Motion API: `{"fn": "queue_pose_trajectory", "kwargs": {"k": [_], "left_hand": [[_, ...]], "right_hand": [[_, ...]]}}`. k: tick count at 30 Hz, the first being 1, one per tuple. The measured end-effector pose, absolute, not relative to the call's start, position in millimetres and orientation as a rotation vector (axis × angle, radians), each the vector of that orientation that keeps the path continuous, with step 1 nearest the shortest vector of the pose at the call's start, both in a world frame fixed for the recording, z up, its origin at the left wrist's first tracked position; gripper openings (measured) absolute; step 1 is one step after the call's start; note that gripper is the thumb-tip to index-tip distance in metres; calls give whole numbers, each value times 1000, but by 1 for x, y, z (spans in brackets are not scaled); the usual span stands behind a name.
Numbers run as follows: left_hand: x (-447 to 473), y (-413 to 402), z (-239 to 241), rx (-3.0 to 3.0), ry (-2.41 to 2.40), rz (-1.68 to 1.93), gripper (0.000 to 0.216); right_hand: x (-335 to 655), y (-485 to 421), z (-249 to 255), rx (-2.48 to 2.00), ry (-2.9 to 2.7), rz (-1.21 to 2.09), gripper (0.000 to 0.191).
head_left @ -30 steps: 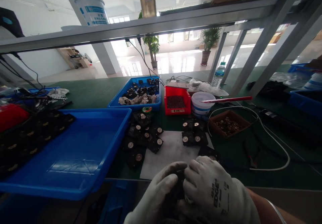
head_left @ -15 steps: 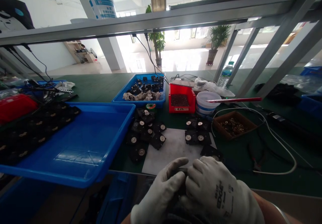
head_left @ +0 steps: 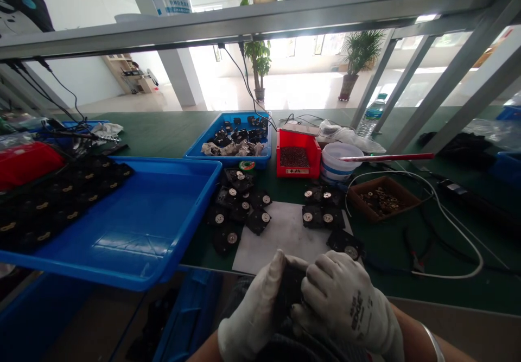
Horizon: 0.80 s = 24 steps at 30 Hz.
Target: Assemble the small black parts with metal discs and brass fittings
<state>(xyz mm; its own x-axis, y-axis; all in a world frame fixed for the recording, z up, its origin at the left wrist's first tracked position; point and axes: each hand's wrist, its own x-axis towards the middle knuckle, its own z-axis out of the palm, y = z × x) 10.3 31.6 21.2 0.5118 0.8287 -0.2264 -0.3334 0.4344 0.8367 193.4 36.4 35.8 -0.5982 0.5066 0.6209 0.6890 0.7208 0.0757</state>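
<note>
Both my hands wear white gloves and meet at the near table edge. My left hand (head_left: pixel 254 310) and my right hand (head_left: pixel 345 299) are closed around a small black part (head_left: pixel 290 290), mostly hidden between the fingers. Just beyond them lies a white sheet (head_left: pixel 285 234). Several black square parts with metal centres (head_left: pixel 240 210) lie on its left side, and a few more black parts (head_left: pixel 323 210) lie on its right.
A large blue tray (head_left: pixel 134 226) sits at left, with black parts (head_left: pixel 52 199) along its left side. Behind are a blue bin (head_left: pixel 234 142), a red bin (head_left: pixel 296 156), a white tub (head_left: pixel 340 162), a brown tray of small pieces (head_left: pixel 382 199) and a white cable (head_left: pixel 456 226). A metal shelf frame (head_left: pixel 244 25) runs overhead.
The view has shifted down and slightly right. My hands stay together on the black part, and my left fingers have straightened upward against it.
</note>
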Motion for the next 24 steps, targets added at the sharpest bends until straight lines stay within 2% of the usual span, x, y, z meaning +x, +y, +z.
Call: {"fn": "queue_pose_trajectory", "kwargs": {"k": [6,9,11,13,18,22,24], "left_hand": [[12,32,1,782,704,807,65],[12,34,-1,738,720,814,71],[9,36,5,733,730,833,67],[5,38,13,730,743,864,57],[2,48,24,677,778,915,38],[5,53,20,693,826,1020,37],[5,53,19,681,847,1062,39]], "right_hand": [[195,35,38,-873,-2318,-467,55],[199,43,43,-945,-2249,-176,55],[202,54,46,-1198,-2241,55,59],[204,69,48,-1497,-2268,135,60],[187,106,50,-1820,-2440,137,38],[164,131,43,-1929,-2549,242,25],[158,142,39,-1946,-2534,284,27]]}}
